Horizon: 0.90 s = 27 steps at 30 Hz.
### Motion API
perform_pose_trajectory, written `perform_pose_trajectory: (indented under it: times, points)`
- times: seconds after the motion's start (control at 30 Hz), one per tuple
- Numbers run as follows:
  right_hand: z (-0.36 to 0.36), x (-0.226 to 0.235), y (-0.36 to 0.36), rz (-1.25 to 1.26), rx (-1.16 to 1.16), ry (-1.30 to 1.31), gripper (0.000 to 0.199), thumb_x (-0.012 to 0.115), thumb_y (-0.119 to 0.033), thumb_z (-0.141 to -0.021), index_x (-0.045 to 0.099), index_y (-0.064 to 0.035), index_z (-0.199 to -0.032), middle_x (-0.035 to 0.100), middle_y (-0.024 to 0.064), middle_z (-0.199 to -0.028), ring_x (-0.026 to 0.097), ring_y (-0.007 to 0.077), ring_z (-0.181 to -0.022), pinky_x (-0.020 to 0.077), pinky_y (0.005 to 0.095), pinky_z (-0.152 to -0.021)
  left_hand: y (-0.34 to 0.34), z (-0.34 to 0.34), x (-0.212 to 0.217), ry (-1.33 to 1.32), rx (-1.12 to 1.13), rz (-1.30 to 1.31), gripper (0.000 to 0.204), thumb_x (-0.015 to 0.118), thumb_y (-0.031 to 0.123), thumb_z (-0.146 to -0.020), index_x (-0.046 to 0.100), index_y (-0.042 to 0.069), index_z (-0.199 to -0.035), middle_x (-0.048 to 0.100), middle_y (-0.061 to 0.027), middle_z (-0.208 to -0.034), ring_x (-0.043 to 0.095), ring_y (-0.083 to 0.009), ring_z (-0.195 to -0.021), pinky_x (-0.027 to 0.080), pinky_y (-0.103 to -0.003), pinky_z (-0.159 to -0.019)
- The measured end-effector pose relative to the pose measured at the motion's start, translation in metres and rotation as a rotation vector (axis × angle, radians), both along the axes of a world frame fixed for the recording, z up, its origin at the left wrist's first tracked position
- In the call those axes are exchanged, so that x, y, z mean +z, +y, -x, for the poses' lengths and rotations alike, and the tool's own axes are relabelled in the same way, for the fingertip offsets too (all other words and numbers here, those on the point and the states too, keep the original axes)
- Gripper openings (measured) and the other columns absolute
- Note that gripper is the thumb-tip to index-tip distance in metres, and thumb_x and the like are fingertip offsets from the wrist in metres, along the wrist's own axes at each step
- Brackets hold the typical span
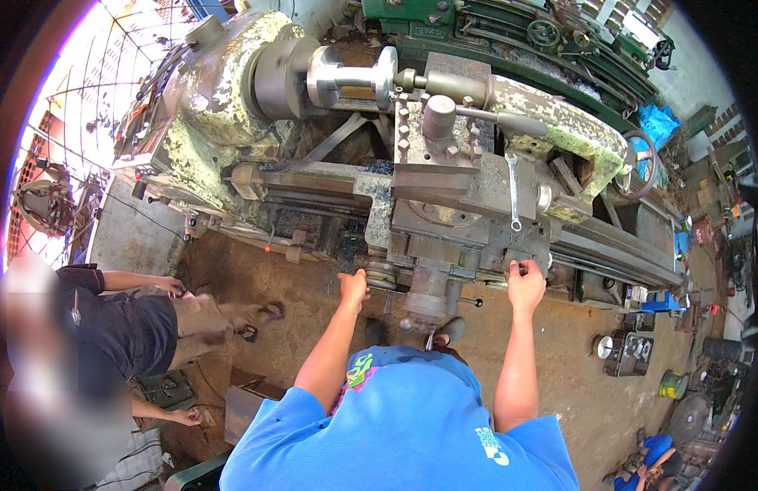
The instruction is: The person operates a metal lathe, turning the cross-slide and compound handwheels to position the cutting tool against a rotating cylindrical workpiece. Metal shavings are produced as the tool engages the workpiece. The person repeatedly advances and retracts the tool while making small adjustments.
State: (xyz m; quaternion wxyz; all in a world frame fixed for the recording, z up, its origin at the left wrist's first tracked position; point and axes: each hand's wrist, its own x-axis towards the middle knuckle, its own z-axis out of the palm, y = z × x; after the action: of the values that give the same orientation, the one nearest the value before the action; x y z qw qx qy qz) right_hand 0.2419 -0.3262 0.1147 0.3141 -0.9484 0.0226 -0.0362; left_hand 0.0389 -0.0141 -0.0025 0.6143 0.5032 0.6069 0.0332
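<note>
While a second person in a dark shirt sits well off to the left of both hands, the left hand closes loosely around a handwheel on the front of an old lathe, fingers curled over its rim. Between the two hands a grey lever housing hangs from the front of the machine. Above the hands a shiny metal shaft with a flange is held in the lathe, near the block-shaped tool holder. Up and just left of the right hand, a spanner lies on the carriage. The right hand grips a small crank handle, fingers wrapped shut around it.
</note>
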Motion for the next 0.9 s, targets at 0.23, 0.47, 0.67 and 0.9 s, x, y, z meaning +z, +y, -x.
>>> perform_pose_trajectory:
  times: [0.23,0.47,0.67,0.9]
  points:
    - [0.001,0.001,0.001,0.012,0.013,-0.041,0.025,0.073,-0.029,-0.082,0.071,-0.006,-0.09,0.07,0.0146,-0.074,0.069,0.0311,-0.069,0.0526,0.0405,-0.068,0.003,0.0,-0.005,0.0,0.007,-0.007,0.057,0.056,0.024,-0.091,0.027,-0.006,-0.13,0.054,-0.0134,-0.093,0.056,-0.0181,-0.065,0.053,-0.037,-0.055]
    - [0.001,-0.001,0.0,-0.019,0.012,-0.033,0.025,0.072,-0.033,-0.082,0.071,-0.0094,-0.09,0.07,0.0145,-0.075,0.069,0.0351,-0.072,0.0522,0.0446,-0.068,0.005,0.002,-0.011,-0.028,0.049,0.012,0.051,0.057,0.025,-0.088,0.032,-0.005,-0.121,0.054,-0.0124,-0.086,0.055,-0.0184,-0.061,0.052,-0.036,-0.052]
    - [0.0,-0.002,0.0,-0.03,0.01,-0.032,0.023,0.072,-0.031,-0.081,0.071,-0.009,-0.088,0.07,0.014,-0.074,0.069,0.0338,-0.07,0.0525,0.0436,-0.067,0.007,0.002,-0.016,-0.02,0.041,0.006,0.049,0.058,0.026,-0.088,0.033,-0.004,-0.118,0.054,-0.0127,-0.084,0.054,-0.0182,-0.059,0.052,-0.037,-0.051]
    - [0.001,-0.001,0.0,-0.057,0.012,-0.045,0.022,0.072,-0.03,-0.082,0.071,-0.0094,-0.089,0.071,0.0125,-0.074,0.07,0.0322,-0.07,0.0525,0.0426,-0.066,0.01,0.005,-0.017,-0.06,0.013,0.031,0.046,0.058,0.028,-0.088,0.034,-0.002,-0.115,0.052,-0.0095,-0.078,0.051,-0.016,-0.055,0.054,-0.038,-0.053]
